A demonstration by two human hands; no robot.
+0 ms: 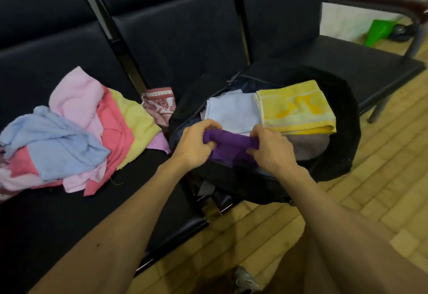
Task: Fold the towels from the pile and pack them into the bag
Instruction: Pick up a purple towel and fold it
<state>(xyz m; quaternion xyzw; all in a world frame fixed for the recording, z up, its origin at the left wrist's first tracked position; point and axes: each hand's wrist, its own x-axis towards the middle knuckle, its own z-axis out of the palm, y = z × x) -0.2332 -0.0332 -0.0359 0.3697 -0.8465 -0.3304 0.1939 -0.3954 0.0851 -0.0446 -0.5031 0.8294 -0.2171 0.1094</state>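
Purple towel (228,145), rolled up tight, sits mid-frame at the near edge of the open black bag (342,131). Left hand (196,145) and right hand (271,150) each grip one end, fingers curled round it. Inside the bag: a folded yellow towel (296,107), a pale blue one (234,112) and a grey one (308,145) (mostly tucked under). The unfolded pile (76,131) lies at left on the dark bench (58,219); wood floor (382,189) lower right.
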